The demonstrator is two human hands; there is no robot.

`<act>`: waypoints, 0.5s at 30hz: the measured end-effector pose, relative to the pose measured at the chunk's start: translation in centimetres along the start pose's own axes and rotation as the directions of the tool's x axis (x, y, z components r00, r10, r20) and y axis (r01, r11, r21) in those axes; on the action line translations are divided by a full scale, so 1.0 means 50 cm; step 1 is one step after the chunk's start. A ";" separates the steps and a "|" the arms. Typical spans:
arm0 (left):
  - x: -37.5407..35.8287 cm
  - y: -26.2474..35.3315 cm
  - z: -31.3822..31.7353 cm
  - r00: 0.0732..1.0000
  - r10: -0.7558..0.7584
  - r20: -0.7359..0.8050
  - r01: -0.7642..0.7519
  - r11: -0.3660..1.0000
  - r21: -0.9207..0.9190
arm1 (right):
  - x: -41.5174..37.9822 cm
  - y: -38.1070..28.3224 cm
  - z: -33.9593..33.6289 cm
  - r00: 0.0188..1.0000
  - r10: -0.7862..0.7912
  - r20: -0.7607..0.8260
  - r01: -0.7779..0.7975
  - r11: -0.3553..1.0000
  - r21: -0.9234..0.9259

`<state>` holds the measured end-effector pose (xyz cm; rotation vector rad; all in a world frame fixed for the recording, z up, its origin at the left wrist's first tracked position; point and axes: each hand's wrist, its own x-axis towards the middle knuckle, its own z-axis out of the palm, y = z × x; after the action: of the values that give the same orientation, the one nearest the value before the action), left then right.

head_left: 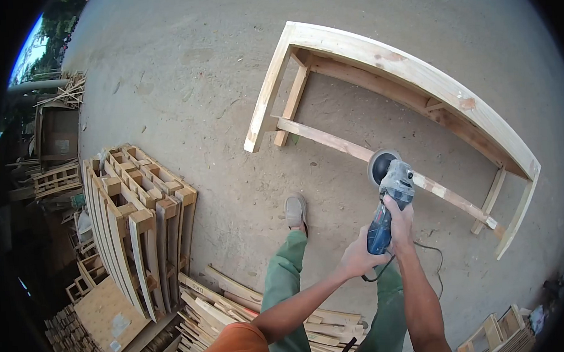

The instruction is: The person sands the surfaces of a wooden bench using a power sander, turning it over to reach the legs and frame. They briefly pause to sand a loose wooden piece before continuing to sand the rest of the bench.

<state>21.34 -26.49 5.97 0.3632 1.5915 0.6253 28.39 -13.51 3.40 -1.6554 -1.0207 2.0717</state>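
I hold a blue and grey angle grinder (380, 229) with both hands. My left hand (361, 254) is closed round the rear of its body, near the cord. Further forward, my right hand (400, 222) wraps the body just behind the grey head. The round grinding disc (382, 165) overlaps the lower rail (331, 139) of a wooden frame. That frame, like a bench or table base, has a broad pale top board (384, 55) and short legs (267, 95) at both ends. Part of the rail is hidden behind the disc and grinder head.
Wooden pallets (160, 200) stand stacked at the left. Loose planks (237, 297) lie behind my legs, and a plywood sheet (112, 315) rests at lower left. The black cord (440, 260) trails by my right forearm. More slatted wood (500, 333) sits at lower right.
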 end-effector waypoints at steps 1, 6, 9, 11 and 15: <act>0.000 -0.012 -0.007 0.998 -0.011 -0.055 0.010 1.000 -0.023 | 0.007 0.027 0.022 0.999 -0.011 -0.046 0.012 1.000 0.007; 0.075 -0.102 -0.162 0.999 -0.027 0.024 0.029 0.997 -0.073 | 0.103 0.086 0.163 0.991 0.071 -0.109 -0.058 0.991 0.118; 0.146 -0.150 -0.284 0.998 0.010 0.056 -0.003 0.992 -0.125 | 0.171 0.142 0.281 0.975 0.001 -0.220 0.007 0.999 0.036; 0.178 -0.184 -0.345 0.997 0.011 0.070 0.000 0.989 -0.145 | 0.213 0.182 0.345 0.946 -0.145 -0.289 0.107 0.984 -0.144; 0.218 -0.242 -0.428 0.999 0.018 0.037 -0.013 0.991 -0.132 | 0.242 0.210 0.450 0.927 -0.191 -0.324 0.101 0.956 -0.275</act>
<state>0.47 -33.74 -9.41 0.2876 1.5039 0.7271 5.82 -20.98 -10.66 -1.9128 -1.2791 1.5281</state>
